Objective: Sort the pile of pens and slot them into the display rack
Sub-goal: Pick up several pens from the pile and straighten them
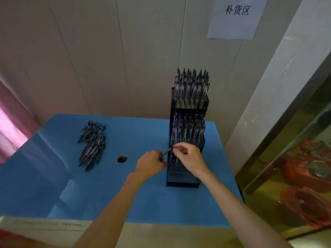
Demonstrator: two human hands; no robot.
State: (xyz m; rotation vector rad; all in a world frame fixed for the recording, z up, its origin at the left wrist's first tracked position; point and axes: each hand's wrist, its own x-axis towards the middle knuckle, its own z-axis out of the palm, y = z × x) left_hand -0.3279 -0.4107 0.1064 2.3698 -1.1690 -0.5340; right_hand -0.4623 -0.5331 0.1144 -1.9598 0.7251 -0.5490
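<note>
At the far left edge of the frame hangs something pink [10, 126], blurred, beside a pale panelled wall [107, 51]. Below it, a blue surface [139, 197] fills the middle of the frame. On its upper left part lies the pile of pens [92, 143], dark-barrelled and heaped roughly lengthwise, well apart from everything else. Just right of the pile, near the centre, a small round hole [122, 159] opens in the surface.

Right of the hole comes the left hand [149, 164], fingers curled; its grip is closed around the lower end of a single pen [167, 151], and it may hold more, which cannot be told. That pen slants up to the right, where the right hand [190, 159] pinches its upper end between thumb and fingertips, so its grip is also clamped on the pen. Both hands hover over the lowest tier of the display rack [182, 183], a dark stepped stand on the right part of the surface. This front tier shows rows of open holes and what seems to be one pen standing in it, partly hidden by the right hand. The middle tier [188, 127] and top tier [191, 86] behind are packed with upright pens.

In the upper right of the frame a paper sign [236, 17] with printed characters is fixed to the wall. At the far right stands a glass-fronted cabinet [295, 149] with red items [308, 206] inside, blurred.
</note>
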